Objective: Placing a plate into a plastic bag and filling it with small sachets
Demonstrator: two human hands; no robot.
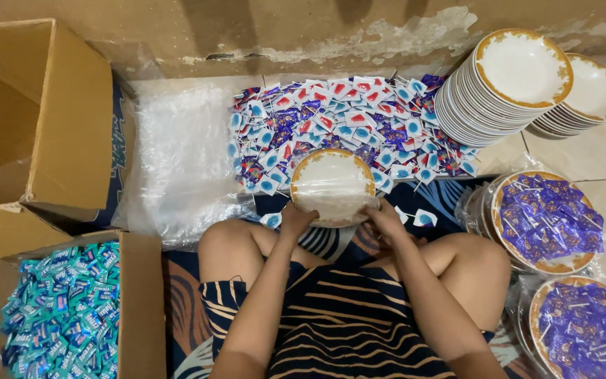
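Observation:
Both hands hold a white plate with a gold rim [332, 184], wrapped in clear plastic film, just above my knees. My left hand [296, 219] grips its near left edge and my right hand [385, 216] grips its near right edge. Behind the plate lies a heap of small wrapped lollipops [345, 123] in red, blue and purple wrappers, spread on the floor. A few loose lollipops [422, 217] lie by my right hand.
Two stacks of gold-rimmed plates [506, 88] stand at the back right. Two wrapped plates filled with purple lollipops [545, 221] lie at the right. Clear plastic bags [180, 161] lie at the left beside an open cardboard box [43, 119]. A box of teal sachets [61, 316] sits near left.

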